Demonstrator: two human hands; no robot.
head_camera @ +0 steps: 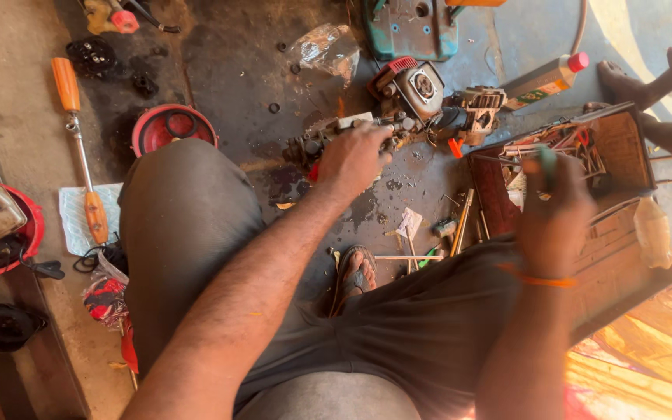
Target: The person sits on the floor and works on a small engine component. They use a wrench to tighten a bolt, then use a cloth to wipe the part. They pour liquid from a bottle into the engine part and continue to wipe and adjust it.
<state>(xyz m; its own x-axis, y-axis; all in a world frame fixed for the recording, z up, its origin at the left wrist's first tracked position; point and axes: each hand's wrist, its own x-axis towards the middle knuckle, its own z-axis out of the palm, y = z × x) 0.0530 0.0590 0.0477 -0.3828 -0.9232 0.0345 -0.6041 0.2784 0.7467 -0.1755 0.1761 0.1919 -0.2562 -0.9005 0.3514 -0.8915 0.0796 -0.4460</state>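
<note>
Hands first: my left hand [355,159] presses down with curled fingers on a greasy grey metal engine part [328,140] lying on the oil-stained concrete floor [227,70], gripping it from above. My right hand [555,206] is closed around a green-handled tool [546,162], held over a worn brown wooden toolbox [616,155] crowded with small tools. Just beyond the left hand sits a small grey engine with a red-edged round cover [412,87], touching the part I hold. To do this well, I judge the left hand should keep the part pinned flat so it cannot roll on the slick floor, and the tool should meet its fastener squarely before any force goes in. Farther out lie a long screwdriver with orange handles [79,148], a red round bowl [171,126], a yellowish bottle with a red cap [546,79], and another person's bare foot [624,82] near the box.
</note>
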